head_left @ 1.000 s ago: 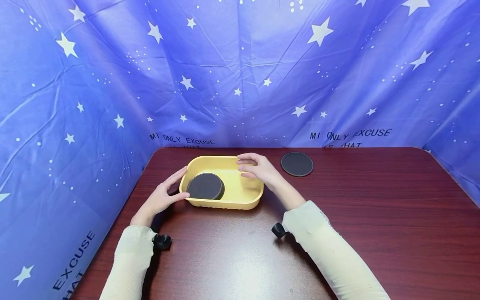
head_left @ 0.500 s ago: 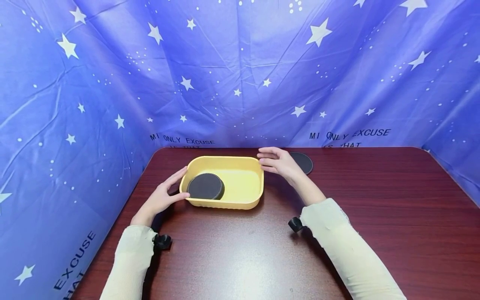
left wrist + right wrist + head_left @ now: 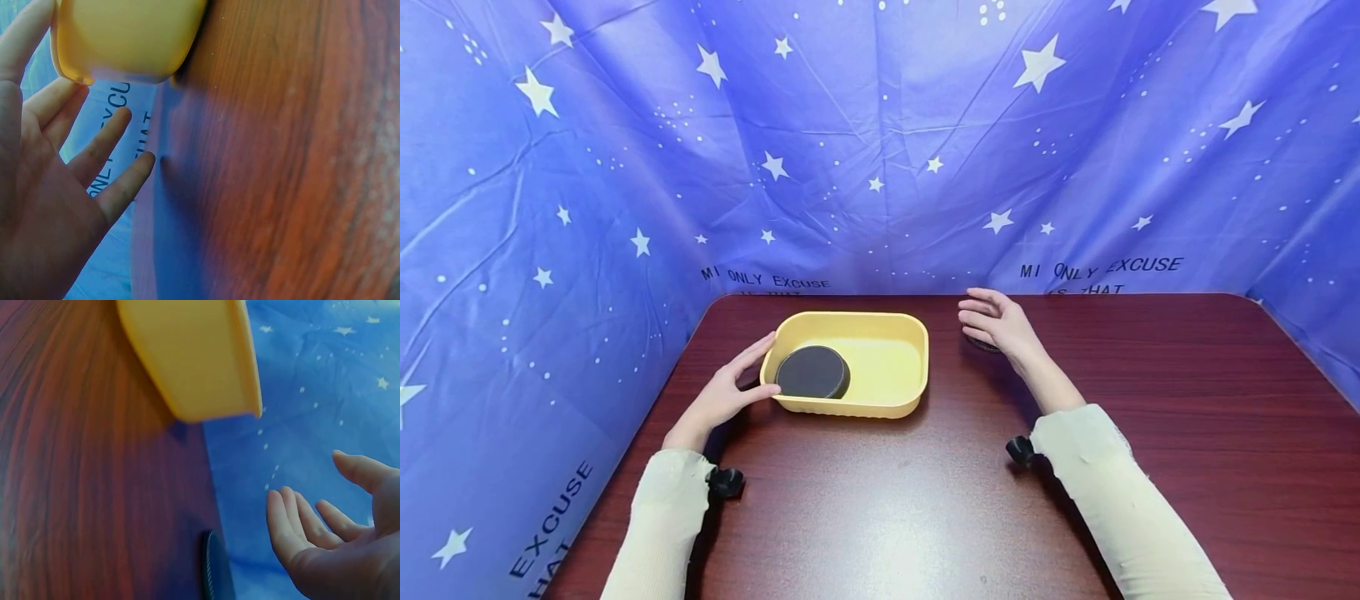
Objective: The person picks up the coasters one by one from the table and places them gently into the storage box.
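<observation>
A yellow plastic bin (image 3: 887, 404) sits on the table, with a round black coaster-like disc (image 3: 812, 372) lying at its left end; the disc looks thick, like a stack. My left hand (image 3: 722, 400) rests at the bin's left end, thumb at the front corner of the rim and fingertips at the back corner. In the left wrist view its lower fingers are straight and spread. Right of the bin, my right hand (image 3: 1003, 329) hovers with loosely bent fingers over a second black disc (image 3: 215, 569), mostly covered by the hand in the head view. Nothing is between its fingers.
The dark red wooden table (image 3: 880, 500) ends at a back edge just behind the bin and the right hand. A blue star-printed cloth (image 3: 880, 150) hangs behind it and along both sides. Black wrist cameras (image 3: 726, 483) jut from both sleeves.
My right hand has moved right, from over the bin's right end to above the separate black disc, which it now largely hides. The left hand and the bin have stayed in place.
</observation>
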Motion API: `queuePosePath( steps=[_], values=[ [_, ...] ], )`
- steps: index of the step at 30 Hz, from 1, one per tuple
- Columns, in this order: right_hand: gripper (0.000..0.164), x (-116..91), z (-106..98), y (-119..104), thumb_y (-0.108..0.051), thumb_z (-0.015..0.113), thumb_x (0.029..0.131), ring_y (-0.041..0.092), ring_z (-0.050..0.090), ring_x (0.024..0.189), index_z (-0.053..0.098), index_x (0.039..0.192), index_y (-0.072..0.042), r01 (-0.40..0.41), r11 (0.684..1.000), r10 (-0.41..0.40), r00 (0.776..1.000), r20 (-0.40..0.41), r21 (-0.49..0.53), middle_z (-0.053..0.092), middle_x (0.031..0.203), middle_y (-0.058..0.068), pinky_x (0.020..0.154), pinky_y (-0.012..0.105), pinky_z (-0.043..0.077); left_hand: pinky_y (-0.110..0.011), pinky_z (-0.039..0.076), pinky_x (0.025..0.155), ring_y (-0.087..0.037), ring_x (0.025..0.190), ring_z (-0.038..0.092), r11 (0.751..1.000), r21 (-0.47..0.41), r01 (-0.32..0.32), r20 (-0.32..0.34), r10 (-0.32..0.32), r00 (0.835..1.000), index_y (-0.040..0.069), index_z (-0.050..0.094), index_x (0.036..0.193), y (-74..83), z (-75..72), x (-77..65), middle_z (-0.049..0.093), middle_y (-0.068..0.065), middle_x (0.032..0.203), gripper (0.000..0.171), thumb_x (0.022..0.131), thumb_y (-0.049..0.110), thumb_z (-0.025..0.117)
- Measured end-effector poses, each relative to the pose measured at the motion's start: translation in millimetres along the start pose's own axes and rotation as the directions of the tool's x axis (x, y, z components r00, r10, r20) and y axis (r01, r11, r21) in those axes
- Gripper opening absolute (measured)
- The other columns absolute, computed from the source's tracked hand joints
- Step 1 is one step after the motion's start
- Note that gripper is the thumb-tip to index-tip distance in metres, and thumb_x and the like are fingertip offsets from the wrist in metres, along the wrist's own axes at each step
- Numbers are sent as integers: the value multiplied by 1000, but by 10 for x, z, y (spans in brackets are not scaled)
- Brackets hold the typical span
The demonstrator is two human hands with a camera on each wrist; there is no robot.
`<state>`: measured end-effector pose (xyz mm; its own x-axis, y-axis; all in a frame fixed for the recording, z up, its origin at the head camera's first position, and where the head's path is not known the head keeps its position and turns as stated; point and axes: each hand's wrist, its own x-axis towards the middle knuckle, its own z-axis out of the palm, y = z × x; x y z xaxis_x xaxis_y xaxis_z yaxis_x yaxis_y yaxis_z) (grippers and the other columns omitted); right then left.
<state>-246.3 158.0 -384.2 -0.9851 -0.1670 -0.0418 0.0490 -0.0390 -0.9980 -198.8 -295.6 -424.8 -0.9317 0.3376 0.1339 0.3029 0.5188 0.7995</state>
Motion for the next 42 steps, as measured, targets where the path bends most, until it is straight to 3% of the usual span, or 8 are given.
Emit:
queuePosePath(
  steps=[8,12,15,21,29,32,39,42],
  values=[
    [71,-18,-249,101,-13,69,93,-9,64,90,31,152,3,44,999,-40,986,-163,22,60,107,-14,91,19,56,-56,31,118,-30,151,29,1000,-2,4,1,-4,1000,23,36,156,15,14,12,29,1,165,78,89,18,76],
    [68,-14,-372,143,-17,69,93,-7,62,101,37,150,0,26,998,-40,970,-238,-60,59,127,0,92,14,53,-57,31,118,-30,151,28,1000,2,3,3,-3,1000,23,36,156,13,17,21,29,0,165,78,89,17,75],
    [67,-7,-465,168,-18,67,94,12,58,126,37,152,-1,4,988,-46,961,-274,-152,49,148,16,101,16,48,-56,31,118,-30,151,28,1000,-2,0,5,0,1000,23,36,156,16,16,27,29,1,165,78,89,17,75],
    [76,18,-660,249,-23,68,95,37,28,150,28,156,0,-68,953,-5,970,-242,-296,30,161,22,124,46,26,-56,31,118,-31,151,28,1000,-8,-8,5,8,1000,21,36,156,11,24,35,29,0,165,77,89,16,75],
    [83,55,-778,349,-17,71,92,41,22,151,22,157,2,-117,899,70,990,-125,-421,22,163,25,123,49,26,-57,33,116,-29,150,30,1000,12,-7,3,7,1000,21,36,156,24,16,14,29,0,165,78,89,17,75],
    [85,82,-773,363,-14,73,89,43,25,149,24,156,3,-101,859,67,994,-84,-502,23,162,27,122,50,27,-54,34,116,-22,150,31,1000,9,8,1,-8,1000,23,36,156,34,8,2,30,3,165,78,89,19,76],
    [86,146,-726,368,-14,77,83,48,27,145,30,154,1,-119,714,84,993,-84,-690,28,158,32,119,59,25,-54,35,116,-13,149,32,1000,21,1,1,-1,1000,22,36,156,20,5,2,30,1,165,78,89,19,76],
    [82,155,-702,371,-9,77,81,53,20,143,35,150,2,-98,699,76,995,-63,-708,24,156,35,119,63,20,-55,34,116,-18,150,32,1000,21,1,-1,-1,1000,22,36,156,5,11,6,30,0,165,77,89,18,76]
  ],
)
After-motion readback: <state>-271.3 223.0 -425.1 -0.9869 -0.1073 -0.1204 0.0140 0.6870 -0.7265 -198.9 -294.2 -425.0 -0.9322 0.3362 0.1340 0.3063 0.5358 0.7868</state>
